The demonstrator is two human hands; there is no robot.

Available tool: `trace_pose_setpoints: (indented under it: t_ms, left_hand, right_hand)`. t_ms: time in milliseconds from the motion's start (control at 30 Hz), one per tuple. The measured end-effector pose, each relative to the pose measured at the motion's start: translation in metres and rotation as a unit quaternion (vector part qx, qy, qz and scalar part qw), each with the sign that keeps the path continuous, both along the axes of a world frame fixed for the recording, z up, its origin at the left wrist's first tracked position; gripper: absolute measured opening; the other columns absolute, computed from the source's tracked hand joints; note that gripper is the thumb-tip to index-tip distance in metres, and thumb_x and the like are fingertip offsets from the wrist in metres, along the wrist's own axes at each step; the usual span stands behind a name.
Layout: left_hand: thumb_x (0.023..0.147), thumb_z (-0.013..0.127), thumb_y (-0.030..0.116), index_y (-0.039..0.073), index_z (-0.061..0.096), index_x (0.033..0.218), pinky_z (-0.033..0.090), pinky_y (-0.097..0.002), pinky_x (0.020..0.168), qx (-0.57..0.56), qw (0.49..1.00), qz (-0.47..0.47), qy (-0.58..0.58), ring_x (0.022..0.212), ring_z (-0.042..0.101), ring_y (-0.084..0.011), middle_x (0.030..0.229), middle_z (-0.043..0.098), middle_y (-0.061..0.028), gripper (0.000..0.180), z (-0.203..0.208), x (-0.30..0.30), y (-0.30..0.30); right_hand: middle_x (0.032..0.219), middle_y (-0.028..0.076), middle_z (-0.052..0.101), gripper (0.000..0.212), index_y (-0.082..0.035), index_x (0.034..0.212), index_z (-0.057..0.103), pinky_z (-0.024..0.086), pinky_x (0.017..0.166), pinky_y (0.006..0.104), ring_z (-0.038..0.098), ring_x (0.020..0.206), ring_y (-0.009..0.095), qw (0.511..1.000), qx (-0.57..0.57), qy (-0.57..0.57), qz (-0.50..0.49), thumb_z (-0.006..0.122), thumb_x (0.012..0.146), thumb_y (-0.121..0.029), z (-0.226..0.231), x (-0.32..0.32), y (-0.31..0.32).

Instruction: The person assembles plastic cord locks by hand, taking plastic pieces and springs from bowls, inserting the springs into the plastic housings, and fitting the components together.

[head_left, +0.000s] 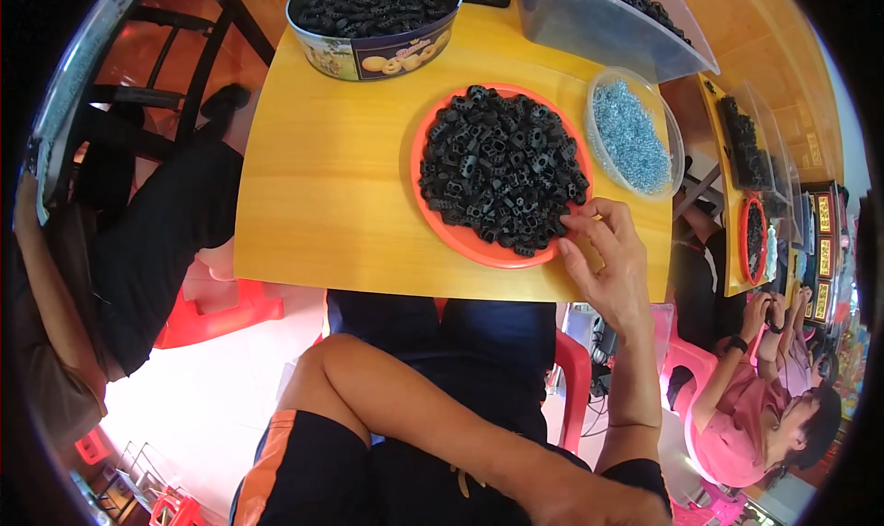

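Note:
An orange-red round plate (442,240) on the yellow table is heaped with small black plastic pieces (497,167) that have holes in them. My right hand (608,259) is at the plate's near right rim. Its index fingertip reaches the outermost pieces, the thumb lies lower by the rim, and a gap shows between them. No piece is visibly gripped. My left forearm crosses low in front of my body toward the right. The left hand (594,506) shows only in part at the lower edge, near my right upper arm, with its fingers hidden.
A clear round tub (677,148) of small pale-blue pieces stands right of the plate. Behind are a round tin (368,61) and a translucent bin (589,38), both with black parts. People sit to the left and right; a second yellow table (727,194) is at right.

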State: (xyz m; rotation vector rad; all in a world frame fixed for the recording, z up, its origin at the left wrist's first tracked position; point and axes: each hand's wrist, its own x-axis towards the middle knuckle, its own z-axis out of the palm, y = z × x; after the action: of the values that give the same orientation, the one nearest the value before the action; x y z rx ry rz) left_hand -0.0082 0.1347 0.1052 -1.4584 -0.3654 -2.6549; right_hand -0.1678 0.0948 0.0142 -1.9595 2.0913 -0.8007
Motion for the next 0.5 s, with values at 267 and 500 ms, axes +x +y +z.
trace_pose_setpoints:
  t_ms: [267, 500]
  left_hand:
    - [0.103, 0.046, 0.021, -0.004, 0.057, 0.101, 0.043, -0.0268, 0.076, 0.013, 0.998, -0.056, -0.022, 0.085, 0.052, -0.0125, 0.089, 0.057, -0.0048, 0.028, -0.014, 0.002, -0.021]
    - [0.105, 0.042, 0.027, -0.004, 0.057, 0.099, 0.042, -0.0307, 0.077, -0.057, 0.995, -0.075, 0.032, 0.084, 0.052, -0.0158, 0.085, 0.054, -0.0084, 0.035, -0.033, 0.008, -0.024]
  right_hand:
    - [0.099, 0.010, 0.057, 0.020, -0.004, 0.097, 0.068, 0.052, 0.068, 0.0354, 0.064, 0.079, 0.026, 0.999, 0.018, -0.018, -0.020, 0.073, 0.080, -0.013, -0.008, 0.000, -0.004]
    - [0.100, 0.011, 0.058, 0.016, -0.003, 0.095, 0.067, 0.053, 0.071, 0.0357, 0.065, 0.082, 0.027, 1.000, -0.006, -0.014, -0.018, 0.071, 0.081, -0.010, -0.011, -0.002, -0.002]
